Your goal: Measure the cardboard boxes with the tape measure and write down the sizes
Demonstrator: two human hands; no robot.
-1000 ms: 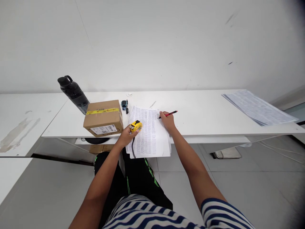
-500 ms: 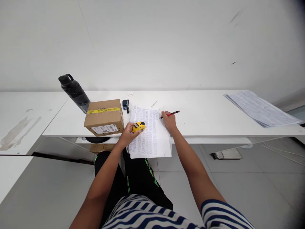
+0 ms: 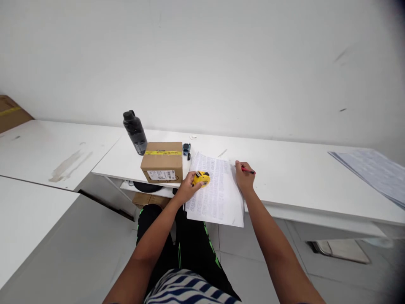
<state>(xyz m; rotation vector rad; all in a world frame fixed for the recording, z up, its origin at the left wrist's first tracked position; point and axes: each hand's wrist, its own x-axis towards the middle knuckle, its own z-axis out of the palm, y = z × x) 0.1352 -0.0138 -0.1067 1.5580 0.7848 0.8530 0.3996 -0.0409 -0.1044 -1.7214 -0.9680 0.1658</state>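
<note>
My left hand (image 3: 187,189) is closed round a yellow tape measure (image 3: 201,179), held over the left part of a written sheet of paper (image 3: 215,198). A red pen (image 3: 248,170) is gripped in my right hand (image 3: 244,179), which rests at the sheet's upper right edge. Handwriting fills the sheet in columns, and its right side is blank. The paper stack hangs over the table's front edge. Just left of my left hand stands a taped cardboard box (image 3: 163,164) with a white label.
A dark water bottle (image 3: 135,133) stands behind the box. Small dark items (image 3: 186,150) lie right of the box. More written sheets (image 3: 375,171) lie at the far right of the white table (image 3: 284,169). Another carton (image 3: 14,113) sits at the far left.
The view has swung left, so everything sits farther right and the far-left carton shows. The pen now lies lower in my right hand, its tip turned away from the paper's writing.
</note>
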